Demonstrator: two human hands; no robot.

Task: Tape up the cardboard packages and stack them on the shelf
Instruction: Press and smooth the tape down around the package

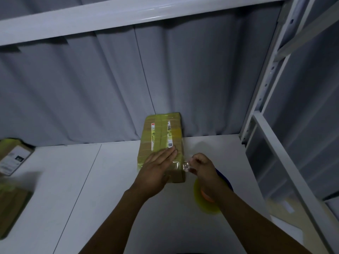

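Note:
A flat cardboard package wrapped in yellowish tape lies on the white shelf board, its far end against the grey curtain. My left hand lies flat on the package's near part, fingers straight, pressing it down. My right hand is just right of the package and pinches a strip of clear tape stretched across the package's near end. A roll of tape with a yellow rim, orange core and a blue part sits under my right wrist, partly hidden.
Two more cardboard packages lie at the left edge, one with a white label and one nearer and blurred. White metal shelf uprights stand on the right and a white beam crosses above. Another carton shows lower right.

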